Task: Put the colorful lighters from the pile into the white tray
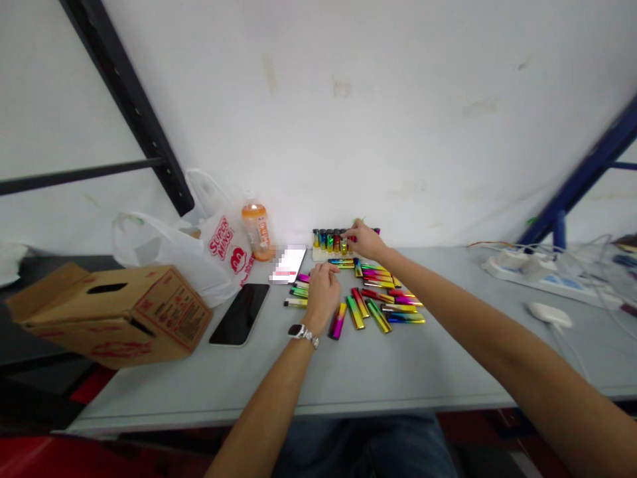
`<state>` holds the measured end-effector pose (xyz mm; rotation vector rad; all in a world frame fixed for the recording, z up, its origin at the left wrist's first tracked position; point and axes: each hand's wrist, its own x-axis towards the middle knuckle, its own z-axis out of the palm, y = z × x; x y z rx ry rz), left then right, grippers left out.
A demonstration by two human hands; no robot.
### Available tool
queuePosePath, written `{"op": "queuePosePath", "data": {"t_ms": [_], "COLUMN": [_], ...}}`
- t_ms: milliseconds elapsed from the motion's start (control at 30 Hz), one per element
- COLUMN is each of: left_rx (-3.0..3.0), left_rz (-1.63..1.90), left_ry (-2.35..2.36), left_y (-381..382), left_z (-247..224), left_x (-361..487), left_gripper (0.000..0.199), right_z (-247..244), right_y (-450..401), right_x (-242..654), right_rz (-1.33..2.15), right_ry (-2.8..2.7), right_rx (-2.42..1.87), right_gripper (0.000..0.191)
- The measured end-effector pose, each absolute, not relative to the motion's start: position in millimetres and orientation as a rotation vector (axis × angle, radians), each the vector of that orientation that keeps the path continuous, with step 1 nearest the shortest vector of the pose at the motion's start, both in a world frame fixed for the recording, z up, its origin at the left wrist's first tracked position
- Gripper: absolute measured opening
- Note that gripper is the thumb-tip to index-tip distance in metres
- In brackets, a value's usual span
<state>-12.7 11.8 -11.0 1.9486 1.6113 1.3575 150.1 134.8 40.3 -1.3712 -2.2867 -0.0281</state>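
Shiny multicoloured lighters stand upright in a row in a pale holder against the wall. My right hand reaches over this row, its thumb and fingers pinched on a gold lighter at the holder. My left hand, with a watch at the wrist, lies palm down among the loose lighters, fingers bent forward and slightly apart. Its fingertips are close to a blue-gold lighter; what lies beneath the palm is hidden. More loose lighters spread to its right, and several to its left.
Left of my hands lie a dark phone and a device with a lit screen. Behind are an orange-capped bottle, a white plastic bag and an open cardboard box. A power strip and white charger sit at right.
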Motion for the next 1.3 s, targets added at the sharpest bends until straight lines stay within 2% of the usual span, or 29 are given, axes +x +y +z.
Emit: {"op": "queuePosePath", "data": {"t_ms": [167, 300, 567, 700, 800, 867, 967, 1100, 1300], "left_rx": [1.958, 1.956, 1.988, 1.989, 1.898, 1.790, 1.682, 1.787, 1.769], "left_rz": [1.362, 1.393, 1.402, 1.408, 1.486, 1.603, 1.691, 1.440, 1.437], "left_ry": [1.648, 1.657, 1.630, 1.621, 1.619, 1.627, 1.557, 1.308, 1.301], "left_y": [14.8, 17.2, 20.0, 20.4, 20.7, 20.4, 17.6, 9.1, 0.9], "left_z": [-13.0, -14.8, -17.0, -16.7, -15.3, -13.4, -9.1, -3.6, -1.3], "left_x": [-16.9, -17.9, -18.6, -19.6, -19.7, -18.9, -15.5, -6.3, 2.3], "left_gripper": [0.025, 0.025, 0.025, 0.025, 0.018, 0.013, 0.029, 0.027, 0.027], "right_z": [35.0, 21.2, 20.7, 31.7, 29.7, 24.2, 14.8, 6.0, 5.3], "right_y": [107.0, 81.8, 70.2, 79.7, 79.6, 73.9, 57.0, 29.2, 12.1], "right_x": [150.5, 149.3, 130.0, 123.1, 124.2, 127.1, 132.0, 137.8, 151.8], "right_rz": [-0.186, -0.169, -0.169, -0.141, -0.015, 0.160, 0.452, 0.712, 0.765], "right_ry": [-2.351, -2.351, -2.595, -2.712, -2.638, -2.498, -2.256, -2.018, -1.839], "right_rx": [-1.528, -1.484, -1.468, -1.480, -1.390, -1.285, -1.107, -0.937, -1.013], "right_gripper": [0.049, 0.060, 0.030, 0.023, 0.019, 0.017, 0.017, 0.010, 0.020]}}
